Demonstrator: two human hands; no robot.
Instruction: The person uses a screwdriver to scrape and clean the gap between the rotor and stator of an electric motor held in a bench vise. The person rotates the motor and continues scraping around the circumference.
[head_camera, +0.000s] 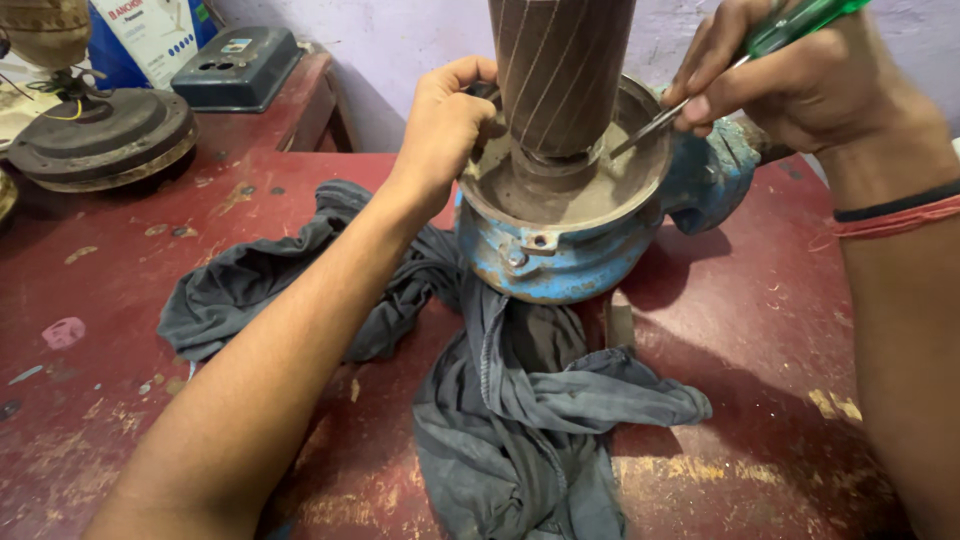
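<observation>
We see soft, even light, seemingly from above and left, since the blue housing (560, 262) casts a shadow rightward onto the red table (760, 330). No harsh glare; the forearms near the lower edges look stretched, and the back corner seems slightly soft

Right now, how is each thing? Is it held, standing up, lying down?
Left hand: gripping the rim of the blue housing.
Right hand: shut on the green-handled screwdriver.
Green-handled screwdriver: held slanted, tip inside the housing.
Blue housing: open on top, standing on the cloth, grimy inside.
Brown rotor: upright in the housing.
Grey cloth: crumpled, spread on the red table.
Round fan part: lying flat, untouched.
</observation>
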